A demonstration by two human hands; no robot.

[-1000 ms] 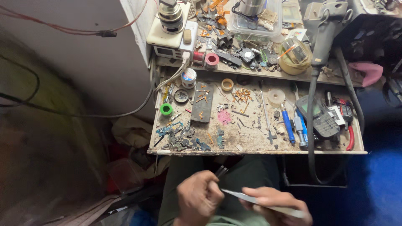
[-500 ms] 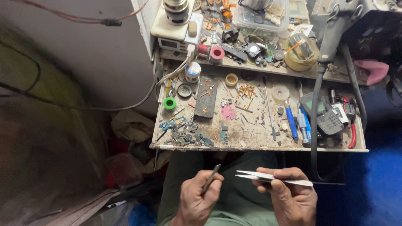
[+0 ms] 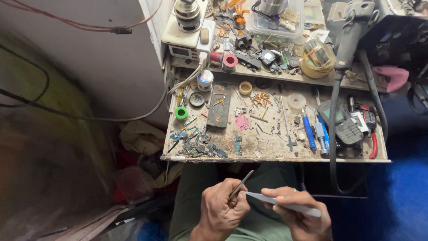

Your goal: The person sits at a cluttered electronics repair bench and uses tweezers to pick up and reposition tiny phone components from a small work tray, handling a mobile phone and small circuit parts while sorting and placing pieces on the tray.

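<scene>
From where I watch, my left hand has closed back in on my right hand: half a second ago they sat apart, now the tweezers pinched in the left fingers meet the near tip of the thin flat metal strip that the right hand grips. Both sit over my lap, just below the cluttered workbench edge, so fine work on the strip's tip seems to be resuming.

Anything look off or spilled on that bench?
Yes: small orange parts lie scattered loose mid-bench, and broken circuit-board scraps pile at the front left edge, close to dropping off. Both hands, left hand and right hand, hold thin tools over the lap.
</scene>
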